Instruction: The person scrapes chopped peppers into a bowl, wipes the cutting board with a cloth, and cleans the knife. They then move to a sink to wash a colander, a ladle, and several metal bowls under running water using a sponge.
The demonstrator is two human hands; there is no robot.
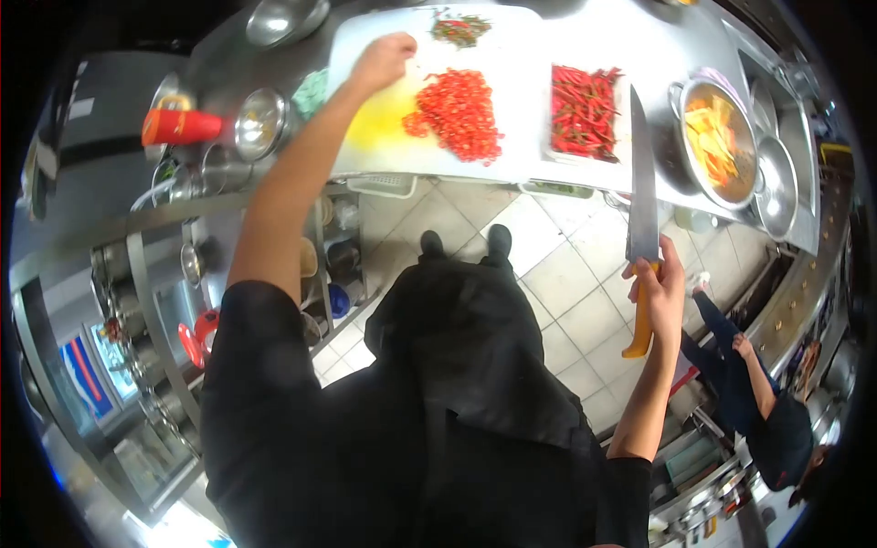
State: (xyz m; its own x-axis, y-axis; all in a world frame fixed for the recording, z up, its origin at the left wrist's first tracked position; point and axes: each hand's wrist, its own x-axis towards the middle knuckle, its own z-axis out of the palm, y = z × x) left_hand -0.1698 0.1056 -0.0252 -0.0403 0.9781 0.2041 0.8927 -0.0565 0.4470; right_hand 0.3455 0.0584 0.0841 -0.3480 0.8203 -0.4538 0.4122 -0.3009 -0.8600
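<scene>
Nearest, our right hand (660, 290) is wrapped tight around the knife (643, 183), held off the counter with the blade pointing away. Farther, on the board (521, 36), the chopped chillies (459, 111) lie in a heap, with whole chillies (585, 111) just right of it. Our left hand (384, 59) rests on the board left of the heap, fingers curled; we cannot tell if it pinches anything. We judge this a pause in chopping, with the left hand tidying. The next move calls for bringing the blade back over the board and keeping those fingers clear.
</scene>
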